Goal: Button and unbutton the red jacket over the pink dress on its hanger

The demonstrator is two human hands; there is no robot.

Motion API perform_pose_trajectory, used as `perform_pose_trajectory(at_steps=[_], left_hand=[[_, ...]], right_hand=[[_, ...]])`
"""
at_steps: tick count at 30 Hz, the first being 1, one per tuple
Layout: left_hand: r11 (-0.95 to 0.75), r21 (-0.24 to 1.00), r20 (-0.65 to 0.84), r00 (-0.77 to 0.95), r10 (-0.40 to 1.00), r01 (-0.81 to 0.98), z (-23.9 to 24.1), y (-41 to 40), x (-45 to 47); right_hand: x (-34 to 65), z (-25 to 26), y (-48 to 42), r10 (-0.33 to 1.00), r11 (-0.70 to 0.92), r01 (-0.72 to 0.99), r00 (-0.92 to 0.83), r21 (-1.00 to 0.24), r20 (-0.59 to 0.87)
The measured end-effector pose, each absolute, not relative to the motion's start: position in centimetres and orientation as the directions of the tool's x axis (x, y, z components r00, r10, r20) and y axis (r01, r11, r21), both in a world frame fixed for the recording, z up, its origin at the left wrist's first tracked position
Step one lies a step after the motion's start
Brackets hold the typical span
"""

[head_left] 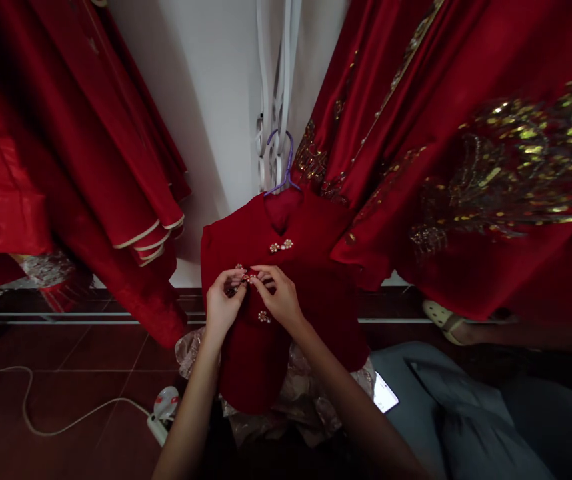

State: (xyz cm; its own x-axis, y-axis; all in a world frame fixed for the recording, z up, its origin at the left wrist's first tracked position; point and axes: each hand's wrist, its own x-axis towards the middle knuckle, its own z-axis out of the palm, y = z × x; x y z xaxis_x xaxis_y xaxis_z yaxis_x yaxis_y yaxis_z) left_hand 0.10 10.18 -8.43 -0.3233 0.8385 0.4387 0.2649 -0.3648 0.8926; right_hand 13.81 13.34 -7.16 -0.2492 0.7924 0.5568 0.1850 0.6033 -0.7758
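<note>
A red sleeveless top (311,293) hangs from a purple hanger (286,175) in front of me, with a shiny pale ruffle (301,393) below its hem. An ornamental clasp (282,246) of pearly flower shapes sits closed below the neckline. A similar clasp piece (264,317) shows lower down the front. Between them, my left hand (222,303) and my right hand (281,297) meet with fingers pinched on a middle clasp (247,279). Fingertips cover most of this clasp, so whether its halves are joined cannot be made out.
Red garments (91,133) hang at left, and sequinned red ones (511,153) at right. White straps (279,73) hang by the wall. On the floor lie a white cable (31,400) and power strip (157,429). A lit phone (385,393) and another person's clog-shod foot (446,320) are at right.
</note>
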Motion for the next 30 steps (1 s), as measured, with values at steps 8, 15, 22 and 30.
perform_pose_trajectory(at_steps=[8,15,22,30], left_hand=[[-0.329,0.902,0.418,-0.377,0.826,0.278,-7.9,9.6,0.4],[-0.294,0.922,0.378,-0.413,0.828,0.253,-7.5,9.3,0.6],[-0.315,0.742,0.543,-0.256,0.800,0.592,-6.8,9.2,-0.7],[-0.392,0.782,0.477,-0.061,0.877,0.485,-6.8,10.8,-2.7]], right_hand=[[13.6,-7.2,13.2,0.783,0.619,0.206,-0.230,-0.758,0.577],[13.1,-7.7,13.1,0.761,0.649,0.237,-0.198,-0.723,0.618],[13.0,-7.8,13.0,0.758,0.652,0.247,-0.198,-0.717,0.621],[12.5,-7.6,13.2,0.769,0.638,0.263,-0.173,-0.724,0.615]])
